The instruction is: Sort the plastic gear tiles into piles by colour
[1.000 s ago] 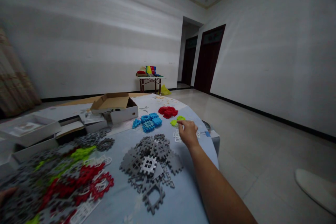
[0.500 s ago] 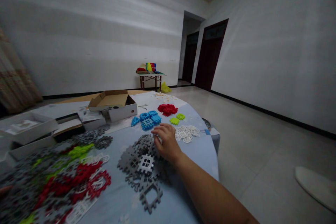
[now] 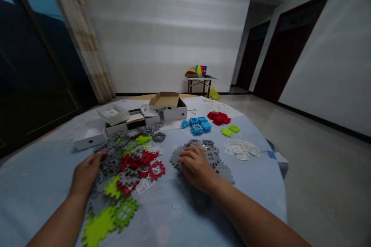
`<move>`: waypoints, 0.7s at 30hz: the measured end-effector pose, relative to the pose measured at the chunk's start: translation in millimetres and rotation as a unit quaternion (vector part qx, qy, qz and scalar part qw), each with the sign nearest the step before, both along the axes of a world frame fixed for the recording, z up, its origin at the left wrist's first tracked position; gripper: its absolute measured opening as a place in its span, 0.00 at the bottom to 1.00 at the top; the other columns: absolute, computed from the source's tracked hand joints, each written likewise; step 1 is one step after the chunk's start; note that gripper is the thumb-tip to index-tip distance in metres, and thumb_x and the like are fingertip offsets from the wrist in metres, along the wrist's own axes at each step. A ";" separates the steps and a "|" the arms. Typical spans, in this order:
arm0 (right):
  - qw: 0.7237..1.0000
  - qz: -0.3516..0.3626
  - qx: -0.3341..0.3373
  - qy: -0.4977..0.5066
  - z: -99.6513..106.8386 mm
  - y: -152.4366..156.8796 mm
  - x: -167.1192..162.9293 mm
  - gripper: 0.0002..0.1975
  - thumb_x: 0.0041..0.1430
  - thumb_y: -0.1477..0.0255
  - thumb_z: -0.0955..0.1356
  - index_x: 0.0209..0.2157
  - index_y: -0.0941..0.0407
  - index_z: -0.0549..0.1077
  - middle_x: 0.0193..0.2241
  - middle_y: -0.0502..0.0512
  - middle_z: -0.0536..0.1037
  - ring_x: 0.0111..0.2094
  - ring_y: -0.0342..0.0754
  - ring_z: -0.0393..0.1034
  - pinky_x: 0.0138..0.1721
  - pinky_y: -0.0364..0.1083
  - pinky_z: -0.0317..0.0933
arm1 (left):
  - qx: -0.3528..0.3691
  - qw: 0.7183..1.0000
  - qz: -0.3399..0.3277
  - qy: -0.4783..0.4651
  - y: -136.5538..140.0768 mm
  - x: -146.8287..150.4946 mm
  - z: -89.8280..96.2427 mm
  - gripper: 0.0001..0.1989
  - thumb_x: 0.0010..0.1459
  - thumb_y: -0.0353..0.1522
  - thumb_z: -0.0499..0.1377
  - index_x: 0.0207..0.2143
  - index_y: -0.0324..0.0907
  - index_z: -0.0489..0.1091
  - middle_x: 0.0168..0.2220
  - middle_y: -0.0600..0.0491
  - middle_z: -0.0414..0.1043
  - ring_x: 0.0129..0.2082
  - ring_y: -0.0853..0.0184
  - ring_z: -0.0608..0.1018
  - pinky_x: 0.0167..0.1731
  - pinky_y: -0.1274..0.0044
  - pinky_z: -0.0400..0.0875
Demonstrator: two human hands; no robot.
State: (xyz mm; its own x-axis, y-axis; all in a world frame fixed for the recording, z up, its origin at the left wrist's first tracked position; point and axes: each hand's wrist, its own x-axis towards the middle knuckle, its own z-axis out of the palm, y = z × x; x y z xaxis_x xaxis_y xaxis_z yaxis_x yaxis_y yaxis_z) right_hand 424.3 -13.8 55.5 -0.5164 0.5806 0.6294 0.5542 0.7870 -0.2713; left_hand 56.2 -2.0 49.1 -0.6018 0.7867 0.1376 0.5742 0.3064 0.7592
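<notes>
My right hand point(image 3: 197, 168) lies over a heap of grey interlocking plastic pieces point(image 3: 213, 154), its fingers apart and slightly bent on the pieces. Part of the heap is hidden under the palm. At the left side of a mixed pile rests my left hand point(image 3: 89, 171), fingers drawn together against dark grey pieces point(image 3: 108, 166); what they hold, if anything, is hidden. That pile also has red toothed pieces point(image 3: 139, 159), white lattice pieces point(image 3: 145, 186) and lime green pieces point(image 3: 100, 225), one with a window grid.
Sorted groups of blue pieces point(image 3: 197, 126), red pieces point(image 3: 218, 118), green pieces point(image 3: 226, 132) and white pieces point(image 3: 240, 149) lie beyond my right hand. White boxes point(image 3: 89, 139) and an open cardboard box point(image 3: 175, 114) stand behind the mixed pile. The round table's edge point(image 3: 285, 200) curves at right.
The view has swung left, bringing my left hand and more of the table into sight. My right hand is now on the grey heap, whose front pieces have shifted into a tighter mass.
</notes>
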 end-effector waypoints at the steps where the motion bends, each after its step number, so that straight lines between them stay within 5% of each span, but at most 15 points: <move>1: 1.000 0.015 -0.007 -0.012 0.8 -2.9 -4.2 0.10 0.58 0.75 0.63 0.41 0.53 0.71 0.42 0.54 0.75 0.49 0.50 0.59 0.52 0.54 0.47 | 0.000 1.000 -0.005 -0.001 1.0 0.9 -0.3 0.23 0.53 0.41 0.48 0.42 0.36 0.72 0.46 0.49 0.73 0.48 0.62 0.71 0.49 0.76 0.62; 12: 0.974 0.043 -0.061 -0.213 -1.3 2.3 -62.7 0.06 0.58 0.72 0.63 0.37 0.55 0.71 0.35 0.55 0.75 0.43 0.50 0.61 0.45 0.52 0.48 | 0.001 1.000 -0.028 0.006 1.2 -0.5 -5.4 0.22 0.55 0.39 0.47 0.43 0.35 0.71 0.50 0.47 0.69 0.52 0.63 0.68 0.53 0.77 0.57; 21: 0.968 0.019 -0.014 -0.249 -5.9 5.7 -63.3 0.07 0.59 0.71 0.61 0.36 0.58 0.69 0.35 0.58 0.72 0.40 0.51 0.61 0.42 0.51 0.52 | -0.028 0.999 -0.012 0.022 8.3 -9.1 -7.8 0.23 0.55 0.42 0.45 0.42 0.41 0.73 0.51 0.48 0.69 0.50 0.55 0.70 0.51 0.69 0.61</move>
